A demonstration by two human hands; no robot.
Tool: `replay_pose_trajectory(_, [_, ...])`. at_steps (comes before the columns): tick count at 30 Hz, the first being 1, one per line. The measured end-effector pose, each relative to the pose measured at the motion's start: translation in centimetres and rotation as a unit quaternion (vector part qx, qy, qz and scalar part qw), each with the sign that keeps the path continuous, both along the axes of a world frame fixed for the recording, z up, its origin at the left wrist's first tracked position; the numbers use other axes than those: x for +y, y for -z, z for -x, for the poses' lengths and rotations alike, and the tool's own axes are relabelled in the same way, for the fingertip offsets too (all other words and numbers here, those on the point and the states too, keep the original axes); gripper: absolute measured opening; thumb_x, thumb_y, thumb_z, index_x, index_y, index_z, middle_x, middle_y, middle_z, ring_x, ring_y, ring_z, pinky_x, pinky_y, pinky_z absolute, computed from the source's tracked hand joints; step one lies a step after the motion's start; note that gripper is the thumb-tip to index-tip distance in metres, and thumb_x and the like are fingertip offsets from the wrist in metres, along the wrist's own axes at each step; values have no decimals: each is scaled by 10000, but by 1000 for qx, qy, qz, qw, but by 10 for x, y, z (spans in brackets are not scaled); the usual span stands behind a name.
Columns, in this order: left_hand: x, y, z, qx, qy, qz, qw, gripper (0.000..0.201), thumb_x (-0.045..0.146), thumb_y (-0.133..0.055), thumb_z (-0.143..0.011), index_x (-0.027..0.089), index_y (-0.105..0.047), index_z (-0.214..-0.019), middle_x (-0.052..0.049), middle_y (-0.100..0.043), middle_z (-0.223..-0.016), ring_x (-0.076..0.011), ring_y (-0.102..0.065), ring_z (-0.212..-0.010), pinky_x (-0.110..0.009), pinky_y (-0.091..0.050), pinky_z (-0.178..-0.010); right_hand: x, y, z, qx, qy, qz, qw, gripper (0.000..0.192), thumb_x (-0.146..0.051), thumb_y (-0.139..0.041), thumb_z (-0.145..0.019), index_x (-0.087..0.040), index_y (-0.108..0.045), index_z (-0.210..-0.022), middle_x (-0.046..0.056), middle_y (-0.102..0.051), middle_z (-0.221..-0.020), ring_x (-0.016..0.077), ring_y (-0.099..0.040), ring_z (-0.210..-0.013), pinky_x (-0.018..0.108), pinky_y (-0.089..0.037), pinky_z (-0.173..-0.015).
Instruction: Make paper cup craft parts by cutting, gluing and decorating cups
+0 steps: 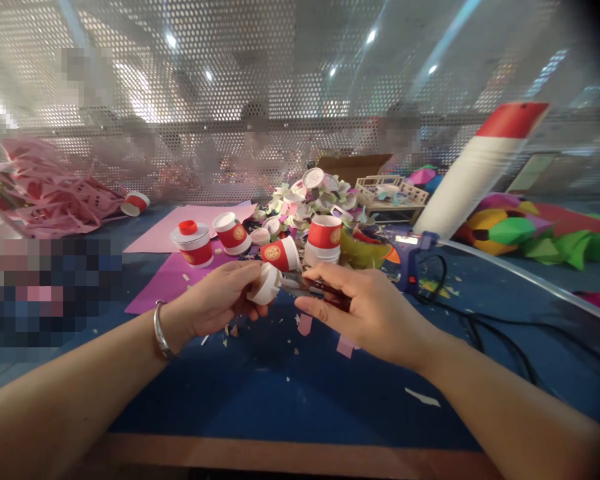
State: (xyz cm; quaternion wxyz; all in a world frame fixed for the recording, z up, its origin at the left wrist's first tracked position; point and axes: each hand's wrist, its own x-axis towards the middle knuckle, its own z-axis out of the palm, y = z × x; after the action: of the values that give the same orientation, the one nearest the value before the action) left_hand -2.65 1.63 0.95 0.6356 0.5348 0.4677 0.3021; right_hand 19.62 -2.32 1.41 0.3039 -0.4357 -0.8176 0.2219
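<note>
My left hand (230,297) is closed around a small white paper cup piece (266,285) with a notched, cut edge. In my right hand (350,300) is a pair of scissors (300,285), its blades reaching to the right edge of that piece. Part of the handles is hidden by my fingers. Just behind my hands a red-and-white paper cup (279,254) lies on its side. Another red cup (324,233) stands upright to its right. Two more stand at the left, one of them a cup with a red knob (195,244) on top.
Paper scraps and cut cup pieces (307,197) are heaped at the back centre. A blue glue gun (409,257) with a black cord sits on the right. A tall white tube of stacked cups (480,167) leans behind it. Purple paper (165,283) lies at left; small scraps dot the blue table (280,400).
</note>
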Motion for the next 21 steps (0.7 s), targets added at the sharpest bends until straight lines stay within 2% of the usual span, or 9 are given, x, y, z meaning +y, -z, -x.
replay_pose_trajectory(4, [3,2,2,0,-5,-5,1000,279,242,-494,-925,158,-532,-662,3,-580,-627,-90,-580,-488,-205,-445,-459,2,1,-1,-19,13,-36,999,310,-479,-624,-950,-182,-680,-1018,34,-749,-835,150,-621,-664,272,-433,-603])
replay_pose_trajectory(6, [3,3,3,-7,1,-7,1000,281,257,-517,-914,161,-527,-651,4,-577,-629,-94,-582,-496,-212,-452,-466,2,0,-1,-15,11,-39,999,303,-475,-626,-950,-183,-676,-1015,28,-740,-818,144,-608,-653,271,-429,-602])
replay_pose_trajectory(10, [3,6,3,-41,29,-32,998,241,268,-561,-888,162,-549,-672,1,-595,-664,-100,-605,-550,-218,-476,-511,0,1,1,36,10,23,999,296,-494,-610,-956,-200,-640,-978,-10,-652,-707,119,-531,-574,260,-389,-541])
replay_pose_trajectory(13, [0,8,0,-64,35,-68,995,128,251,-609,-862,162,-591,-771,4,-629,-732,-101,-621,-625,-219,-500,-579,1,5,2,94,10,69,993,290,-496,-617,-951,-206,-615,-941,-13,-617,-724,121,-530,-599,261,-380,-538])
replay_pose_trajectory(17, [-6,9,-6,-63,34,-128,989,99,221,-647,-858,157,-621,-929,6,-658,-813,-100,-615,-702,-221,-514,-655,5,10,4,154,6,108,982,250,-439,-716,-890,-212,-628,-945,-1,-649,-803,145,-584,-693,275,-421,-606])
replay_pose_trajectory(21, [-9,11,-7,-95,59,-163,980,118,148,-633,-857,161,-607,-972,4,-685,-873,-105,-641,-788,-226,-512,-742,5,9,6,181,5,143,973,267,-392,-786,-831,-211,-646,-968,2,-681,-834,147,-612,-696,280,-436,-617])
